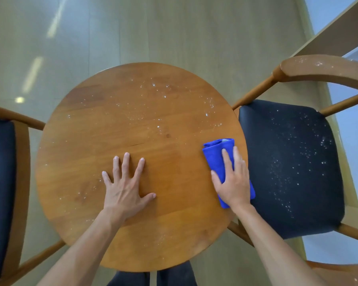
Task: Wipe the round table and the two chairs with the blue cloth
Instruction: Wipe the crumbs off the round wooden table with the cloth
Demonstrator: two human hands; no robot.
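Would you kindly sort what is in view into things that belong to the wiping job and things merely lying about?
Belongs to the job:
- round table, speckled white
- blue cloth, pressed flat under the right hand
- right chair, seat speckled
- left chair
- left hand, flat on the table

Just there:
- wooden floor

Right hand (pixel 233 180) sitting at the round table (pixel 132 131) edge: bare wood lying open ahead and to its left. Left hand (pixel 125 186) blocking further left. Right chair (pixel 289 168) standing just beside it, armrest (pixel 322 69) arching ahead-right.
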